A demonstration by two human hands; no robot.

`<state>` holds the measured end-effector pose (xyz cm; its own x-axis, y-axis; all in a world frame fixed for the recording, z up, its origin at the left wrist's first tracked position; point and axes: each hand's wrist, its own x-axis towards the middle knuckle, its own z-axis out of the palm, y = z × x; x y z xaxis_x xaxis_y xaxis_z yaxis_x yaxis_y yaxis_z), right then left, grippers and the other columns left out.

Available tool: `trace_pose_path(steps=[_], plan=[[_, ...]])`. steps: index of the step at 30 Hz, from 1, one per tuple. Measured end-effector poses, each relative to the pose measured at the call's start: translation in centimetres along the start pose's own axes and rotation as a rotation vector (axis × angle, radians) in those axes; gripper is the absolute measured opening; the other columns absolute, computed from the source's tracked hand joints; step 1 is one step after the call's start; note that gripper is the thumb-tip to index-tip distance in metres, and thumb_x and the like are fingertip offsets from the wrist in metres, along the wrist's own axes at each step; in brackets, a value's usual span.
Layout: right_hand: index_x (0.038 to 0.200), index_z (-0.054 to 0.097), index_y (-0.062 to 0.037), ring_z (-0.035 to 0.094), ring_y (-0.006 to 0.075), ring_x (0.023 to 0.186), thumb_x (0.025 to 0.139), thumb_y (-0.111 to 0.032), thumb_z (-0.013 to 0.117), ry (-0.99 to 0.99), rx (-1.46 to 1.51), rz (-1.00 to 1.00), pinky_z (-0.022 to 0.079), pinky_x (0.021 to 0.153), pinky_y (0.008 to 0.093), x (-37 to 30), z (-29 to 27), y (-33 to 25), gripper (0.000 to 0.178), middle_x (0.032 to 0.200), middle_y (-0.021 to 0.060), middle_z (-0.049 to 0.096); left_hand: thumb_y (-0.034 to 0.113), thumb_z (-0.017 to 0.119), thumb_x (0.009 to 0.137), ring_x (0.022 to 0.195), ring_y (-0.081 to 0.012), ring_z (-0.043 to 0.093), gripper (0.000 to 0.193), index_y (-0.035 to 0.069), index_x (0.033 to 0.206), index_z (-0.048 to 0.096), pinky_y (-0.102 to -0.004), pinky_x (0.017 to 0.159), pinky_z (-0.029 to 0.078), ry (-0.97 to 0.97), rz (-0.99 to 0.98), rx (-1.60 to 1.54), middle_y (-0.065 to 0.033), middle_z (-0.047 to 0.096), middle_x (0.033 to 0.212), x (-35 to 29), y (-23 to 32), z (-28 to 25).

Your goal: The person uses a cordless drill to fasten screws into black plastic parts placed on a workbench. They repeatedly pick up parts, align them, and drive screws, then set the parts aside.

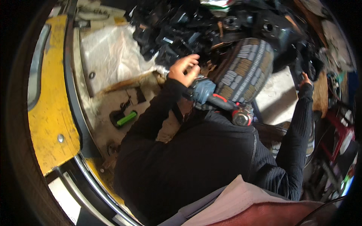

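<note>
My left hand [184,71] is held up at centre, fingers apart and partly curled, with nothing seen in them. Below its wrist lies a cordless power tool [204,90] with a blue-grey body, black-and-red grip and a battery at its lower end, resting against my lap. A silvery tip shows left of the hand. My right hand [305,80] reaches out at the right beside a glossy black part [311,67]; most of its fingers are hidden, so its grip is unclear. My raised knee in patterned trousers [245,69] stands between the hands.
A heap of glossy black parts [177,32] fills the far side. Whitish plastic sheeting [109,52] lies at the left, with a small dark ring [92,75] on it. A black-and-green object [126,118] is nearer. A yellow panel [49,98] borders the left; a red frame [341,135] stands right.
</note>
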<state>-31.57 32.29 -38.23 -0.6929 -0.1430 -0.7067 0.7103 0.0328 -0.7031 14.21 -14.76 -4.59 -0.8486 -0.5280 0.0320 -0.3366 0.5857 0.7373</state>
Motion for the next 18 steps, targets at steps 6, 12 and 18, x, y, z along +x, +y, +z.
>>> trace_pose_path(steps=[6, 12, 18], plan=[[0.124, 0.052, -0.0159, 0.043, 0.0128, 0.057, 0.089, -0.041, 0.052, 0.038, -0.02, 0.06, 0.036, 0.057, 0.0293, -4.2, 0.7, 0.5, 0.044, 0.083, -0.0011, 0.06, 0.03, 0.073, 0.071, 0.091, -0.0212, 0.063, 0.048, 0.009, 0.113, 0.059, -0.0313, 0.082, 0.048, -0.363, -0.811, 0.361, -0.0092, 0.067, 0.097, -9.2, -29.4, 2.1], [0.126, 0.051, -0.0142, 0.034, 0.0059, 0.045, 0.087, -0.041, 0.057, 0.043, 0.027, 0.13, 0.031, 0.04, 0.0221, -21.6, 0.3, 1.0, 0.047, 0.054, -0.0074, 0.032, 0.031, 0.074, 0.068, 0.117, -0.0351, 0.047, 0.078, 0.018, 0.135, 0.036, -0.0428, 0.091, 0.046, -0.257, -1.21, 0.427, -0.0217, 0.042, 0.131, -6.9, -33.7, 9.0], [0.132, 0.044, -0.016, 0.021, 0.004, 0.043, 0.088, -0.042, 0.056, 0.126, 0.041, 0.273, 0.019, 0.037, 0.0212, -27.1, 3.7, 6.0, 0.052, 0.053, -0.007, 0.019, 0.03, 0.073, 0.069, 0.112, -0.0318, 0.053, 0.07, 0.016, 0.131, 0.044, -0.0418, 0.092, 0.045, -0.103, -1.299, 0.414, -0.017, 0.053, 0.123, -14.2, -42.2, 8.9]])
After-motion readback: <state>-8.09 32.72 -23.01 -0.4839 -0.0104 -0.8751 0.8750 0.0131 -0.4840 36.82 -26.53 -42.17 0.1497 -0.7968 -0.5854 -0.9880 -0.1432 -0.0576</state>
